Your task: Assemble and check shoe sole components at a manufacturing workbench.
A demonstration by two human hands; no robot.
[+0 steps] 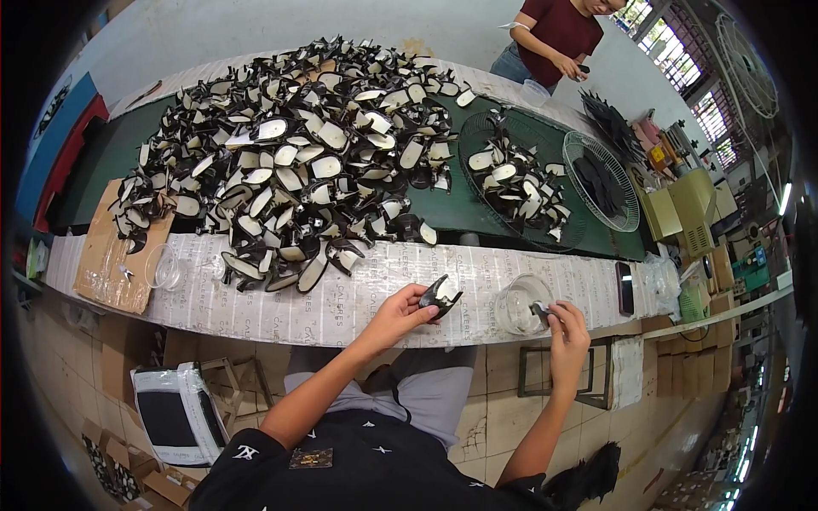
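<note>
My left hand (400, 317) is closed on a small curved black shoe part (442, 295) with a pale lining, holding it just above the table's near edge. To the right, the fingers of my right hand (568, 338) pinch a small dark piece (539, 312) at the rim of a round clear plastic tub (514, 317). What kind of piece it is, I cannot make out. The tub's contents are unclear. Beyond my hands a large heap of similar black shoe parts (328, 166) with pale linings covers much of the table.
A wire basket (467, 175) of shoe parts and another basket (635, 200) with flat black pieces stand at the right. A phone (625, 288) lies near the table edge. At the left are cardboard (106, 264) and a clear cup (164, 271). A co-worker (562, 38) stands across the table.
</note>
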